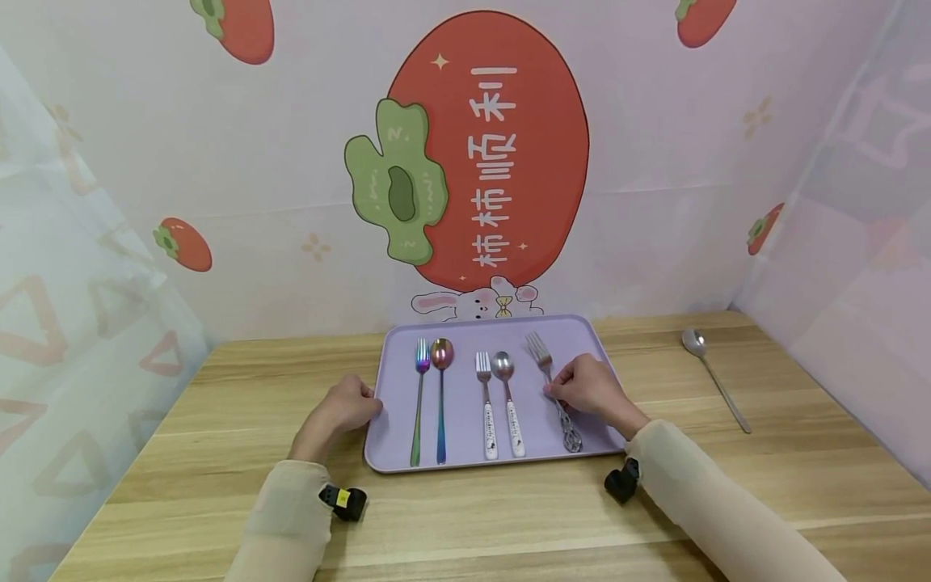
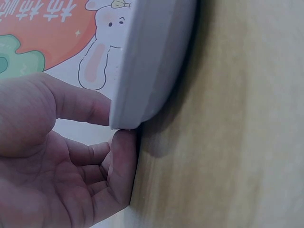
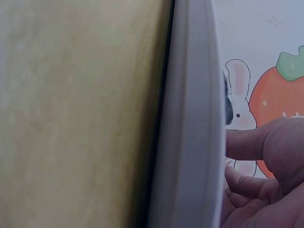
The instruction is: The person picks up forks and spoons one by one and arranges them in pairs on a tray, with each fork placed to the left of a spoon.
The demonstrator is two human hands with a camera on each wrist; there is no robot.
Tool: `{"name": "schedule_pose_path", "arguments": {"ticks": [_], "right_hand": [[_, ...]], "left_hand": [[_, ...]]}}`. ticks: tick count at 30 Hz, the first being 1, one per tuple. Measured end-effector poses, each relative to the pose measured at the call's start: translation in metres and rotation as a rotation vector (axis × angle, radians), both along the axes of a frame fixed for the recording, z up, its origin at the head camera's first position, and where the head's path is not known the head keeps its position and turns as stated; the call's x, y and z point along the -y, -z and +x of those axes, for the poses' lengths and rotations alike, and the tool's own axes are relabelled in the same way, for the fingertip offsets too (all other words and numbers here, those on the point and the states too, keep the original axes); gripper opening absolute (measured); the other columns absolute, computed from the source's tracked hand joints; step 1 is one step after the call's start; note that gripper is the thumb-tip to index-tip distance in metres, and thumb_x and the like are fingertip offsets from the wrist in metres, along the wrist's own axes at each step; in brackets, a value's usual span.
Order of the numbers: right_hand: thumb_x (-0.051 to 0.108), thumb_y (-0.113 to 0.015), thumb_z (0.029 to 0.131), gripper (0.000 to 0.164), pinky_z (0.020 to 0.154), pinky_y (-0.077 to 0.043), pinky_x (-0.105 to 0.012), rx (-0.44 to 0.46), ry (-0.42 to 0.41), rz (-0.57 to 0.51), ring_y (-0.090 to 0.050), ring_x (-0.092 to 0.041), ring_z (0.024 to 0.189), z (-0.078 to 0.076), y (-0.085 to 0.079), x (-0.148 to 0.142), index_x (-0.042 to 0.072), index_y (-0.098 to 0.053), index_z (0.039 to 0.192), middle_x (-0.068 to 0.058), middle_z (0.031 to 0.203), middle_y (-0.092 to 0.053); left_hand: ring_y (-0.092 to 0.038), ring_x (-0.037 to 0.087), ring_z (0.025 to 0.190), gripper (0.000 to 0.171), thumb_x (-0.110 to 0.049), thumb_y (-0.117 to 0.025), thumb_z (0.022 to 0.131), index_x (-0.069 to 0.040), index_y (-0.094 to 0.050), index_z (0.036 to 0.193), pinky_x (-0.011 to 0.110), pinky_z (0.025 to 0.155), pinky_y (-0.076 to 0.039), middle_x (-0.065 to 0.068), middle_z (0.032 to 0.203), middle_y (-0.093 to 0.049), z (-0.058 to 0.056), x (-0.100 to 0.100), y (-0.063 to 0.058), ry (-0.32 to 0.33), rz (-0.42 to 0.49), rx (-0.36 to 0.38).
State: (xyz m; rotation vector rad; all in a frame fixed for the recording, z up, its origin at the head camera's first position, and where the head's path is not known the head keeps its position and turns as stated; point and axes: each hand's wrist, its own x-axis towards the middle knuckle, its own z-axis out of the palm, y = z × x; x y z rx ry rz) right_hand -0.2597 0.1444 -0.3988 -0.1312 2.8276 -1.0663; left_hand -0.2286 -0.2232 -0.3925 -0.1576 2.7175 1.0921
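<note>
A lilac tray [image 1: 454, 428] lies on the wooden table with cutlery lined up on it. My left hand [image 1: 347, 402] pinches the tray's left rim; in the left wrist view the thumb [image 2: 85, 104] and a finger [image 2: 124, 156] meet at its edge. Over the tray's right part, my right hand [image 1: 591, 390] holds a silver fork [image 1: 540, 349] with an ornate openwork handle. The right wrist view has the tray's wall [image 3: 194, 118] hiding the fingertips and most of the fork.
On the tray are a rainbow fork [image 1: 422, 360], a rainbow spoon [image 1: 441, 356], a small white-handled fork [image 1: 490, 428] and a matching spoon [image 1: 515, 428]. A long silver spoon [image 1: 716, 380] lies on the table [image 1: 509, 525] at right. A printed cloth [image 1: 291, 162] stands behind.
</note>
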Motion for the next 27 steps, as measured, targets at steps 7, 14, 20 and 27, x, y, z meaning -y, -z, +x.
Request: {"name": "schedule_pose_path", "arguments": {"ticks": [7,14,20,27], "right_hand": [[0.017,-0.075,0.09,0.02,0.053,-0.04,-0.027,0.019,-0.003,0.016,-0.055,-0.014,0.058,0.0,-0.002,0.001,0.006,-0.072,0.074,-0.002,0.063,-0.063],[0.018,-0.075,0.09,0.024,0.05,-0.038,-0.026,0.022,-0.037,0.063,-0.055,-0.014,0.055,-0.004,-0.006,0.002,0.006,-0.071,0.07,-0.003,0.061,-0.064],[0.018,-0.076,0.09,0.023,0.051,-0.041,-0.026,0.062,-0.041,0.094,-0.06,-0.015,0.055,-0.007,-0.009,0.004,0.005,-0.07,0.072,-0.004,0.062,-0.065],[0.016,-0.076,0.09,0.021,0.052,-0.046,-0.027,0.083,-0.047,0.123,-0.063,-0.016,0.056,-0.009,-0.013,0.007,0.005,-0.067,0.076,-0.005,0.065,-0.065]], "left_hand": [[-0.043,0.016,0.059,0.027,-0.004,-0.057,0.088,-0.009,-0.046,0.064,0.028,0.054,-0.034,0.002,0.063,-0.042,0.0,0.0,0.0,-0.004,-0.018,0.005],[-0.043,0.016,0.059,0.026,-0.004,-0.057,0.088,-0.01,-0.045,0.065,0.028,0.054,-0.035,0.002,0.064,-0.042,0.001,0.001,-0.001,-0.002,-0.014,0.01],[-0.044,0.016,0.06,0.027,-0.004,-0.057,0.088,-0.01,-0.046,0.064,0.028,0.054,-0.035,0.003,0.064,-0.043,0.001,0.001,-0.002,-0.001,-0.011,0.011],[-0.047,0.019,0.065,0.021,-0.005,-0.058,0.089,-0.007,-0.048,0.071,0.029,0.057,-0.037,0.007,0.071,-0.047,0.002,0.001,-0.002,-0.002,-0.018,0.008]]}}
